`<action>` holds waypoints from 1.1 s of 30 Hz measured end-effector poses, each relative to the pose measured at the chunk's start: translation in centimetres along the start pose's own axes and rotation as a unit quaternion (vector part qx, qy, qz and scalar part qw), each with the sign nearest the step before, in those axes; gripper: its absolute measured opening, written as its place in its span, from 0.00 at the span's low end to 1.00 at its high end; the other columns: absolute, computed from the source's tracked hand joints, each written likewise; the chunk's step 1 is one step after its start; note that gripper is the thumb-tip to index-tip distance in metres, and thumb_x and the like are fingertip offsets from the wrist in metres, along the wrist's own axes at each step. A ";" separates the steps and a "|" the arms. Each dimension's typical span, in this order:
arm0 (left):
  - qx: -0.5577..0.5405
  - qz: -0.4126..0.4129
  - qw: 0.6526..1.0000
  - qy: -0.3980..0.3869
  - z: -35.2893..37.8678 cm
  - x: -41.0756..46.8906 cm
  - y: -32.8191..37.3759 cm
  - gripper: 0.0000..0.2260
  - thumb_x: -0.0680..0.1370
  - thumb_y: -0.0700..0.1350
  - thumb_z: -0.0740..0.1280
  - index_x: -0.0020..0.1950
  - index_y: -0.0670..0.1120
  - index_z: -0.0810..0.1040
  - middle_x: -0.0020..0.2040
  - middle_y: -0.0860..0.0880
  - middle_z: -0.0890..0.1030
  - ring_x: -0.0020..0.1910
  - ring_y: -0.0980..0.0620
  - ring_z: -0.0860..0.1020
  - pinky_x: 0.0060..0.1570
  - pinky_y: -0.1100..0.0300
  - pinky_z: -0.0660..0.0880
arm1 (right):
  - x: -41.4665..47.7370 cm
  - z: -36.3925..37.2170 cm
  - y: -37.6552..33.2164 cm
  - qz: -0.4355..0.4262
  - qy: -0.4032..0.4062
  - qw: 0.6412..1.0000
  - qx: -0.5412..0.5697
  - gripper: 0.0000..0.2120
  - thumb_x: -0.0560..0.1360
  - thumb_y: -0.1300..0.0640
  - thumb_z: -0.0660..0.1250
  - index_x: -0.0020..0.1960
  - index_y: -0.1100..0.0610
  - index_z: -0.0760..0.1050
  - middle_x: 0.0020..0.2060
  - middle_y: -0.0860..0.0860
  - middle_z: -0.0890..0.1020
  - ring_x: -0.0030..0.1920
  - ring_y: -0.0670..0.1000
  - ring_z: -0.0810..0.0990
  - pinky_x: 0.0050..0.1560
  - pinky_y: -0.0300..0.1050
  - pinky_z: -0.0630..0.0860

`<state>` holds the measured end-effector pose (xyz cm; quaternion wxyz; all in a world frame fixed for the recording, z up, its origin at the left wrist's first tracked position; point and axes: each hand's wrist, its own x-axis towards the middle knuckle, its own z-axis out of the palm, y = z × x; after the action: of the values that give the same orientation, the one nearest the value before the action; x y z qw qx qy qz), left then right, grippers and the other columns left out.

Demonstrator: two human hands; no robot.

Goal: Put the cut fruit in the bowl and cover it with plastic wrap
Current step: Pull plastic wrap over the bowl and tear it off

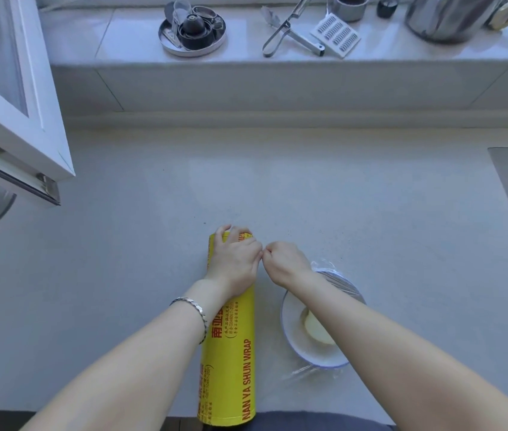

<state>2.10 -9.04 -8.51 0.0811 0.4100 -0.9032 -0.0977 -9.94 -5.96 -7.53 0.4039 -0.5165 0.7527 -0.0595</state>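
Pale grey counter (308, 181), near edge: left hand (234, 259) clamps long yellow plastic-wrap roll (231, 362); right hand (284, 262) pinches clear film (333, 281) over white blue-rimmed bowl (293, 315) holding pale cut fruit (315, 331).

The table (340, 194) is a matt, finely speckled pale stone-like surface. At six o'clock lies the yellow roll (231, 362), glossy printed card or plastic, and at five o'clock a smooth glazed bowl (293, 343) under thin, shiny, crinkled plastic wrap (340, 283). Polished metal tools (290, 32) gleam at twelve o'clock on the smooth tiled ledge (277, 76).

desk (340, 188): pale grey, speckled | yellow plastic wrap roll (231, 362): lying lengthwise, near edge | white blue-rimmed bowl (293, 331): just right of roll, film-covered, loose film on desk
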 end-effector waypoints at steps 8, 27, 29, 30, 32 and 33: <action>-0.140 -0.081 0.987 -0.022 -0.5 -0.1 -0.1 0.16 0.72 0.51 0.48 0.33 0.46 0.70 0.34 0.50 0.77 0.55 0.46 0.75 0.67 0.54 0.51 | 0.6 -0.6 0.2 -0.061 -0.020 0.998 -0.008 0.20 0.79 0.55 0.50 0.29 0.54 0.59 0.42 0.63 0.78 0.47 0.60 0.75 0.44 0.49 0.67; -0.058 -0.044 0.996 0.053 0.8 0.2 0.3 0.15 0.69 0.46 0.56 0.23 0.44 0.71 0.25 0.51 0.78 0.42 0.47 0.81 0.60 0.53 0.63 | -3.3 2.3 4.9 -0.416 0.195 0.881 -0.108 0.13 0.72 0.58 0.59 0.29 0.57 0.66 0.25 0.53 0.71 0.32 0.49 0.65 0.36 0.43 0.58; -0.092 -0.053 0.994 0.040 0.5 -0.1 -0.4 0.17 0.71 0.49 0.55 0.27 0.43 0.73 0.31 0.50 0.80 0.47 0.45 0.80 0.62 0.54 0.59 | -3.8 2.2 5.0 -0.352 0.182 0.914 -0.085 0.14 0.74 0.54 0.55 0.32 0.57 0.66 0.28 0.54 0.73 0.34 0.49 0.67 0.38 0.44 0.58; -0.112 -0.064 0.991 0.026 0.2 -0.3 -0.8 0.18 0.72 0.52 0.53 0.31 0.43 0.75 0.35 0.49 0.81 0.52 0.46 0.78 0.64 0.55 0.55 | -3.9 1.8 4.8 -0.306 0.172 0.934 -0.071 0.15 0.75 0.50 0.52 0.34 0.57 0.67 0.31 0.54 0.74 0.37 0.50 0.69 0.41 0.44 0.58; -0.153 -0.084 0.985 -0.009 -0.6 -0.8 -1.4 0.25 0.73 0.60 0.50 0.42 0.43 0.77 0.46 0.46 0.81 0.59 0.48 0.71 0.67 0.55 0.50 | -3.9 0.8 4.2 -0.222 0.117 0.967 -0.032 0.21 0.72 0.41 0.43 0.40 0.54 0.66 0.37 0.51 0.72 0.42 0.51 0.70 0.47 0.45 0.58; -0.169 -0.092 0.981 -0.007 -0.7 -1.1 -1.5 0.28 0.73 0.64 0.49 0.48 0.43 0.77 0.51 0.45 0.79 0.61 0.50 0.68 0.68 0.54 0.50 | -3.9 0.4 3.8 -0.196 0.103 0.975 -0.013 0.23 0.70 0.38 0.42 0.42 0.53 0.66 0.39 0.49 0.71 0.43 0.49 0.68 0.49 0.45 0.57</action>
<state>4.09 -9.23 -8.23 0.1333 0.4712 -0.8325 -0.2591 -11.92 -0.82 -7.61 0.2977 -0.6503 0.6752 -0.1807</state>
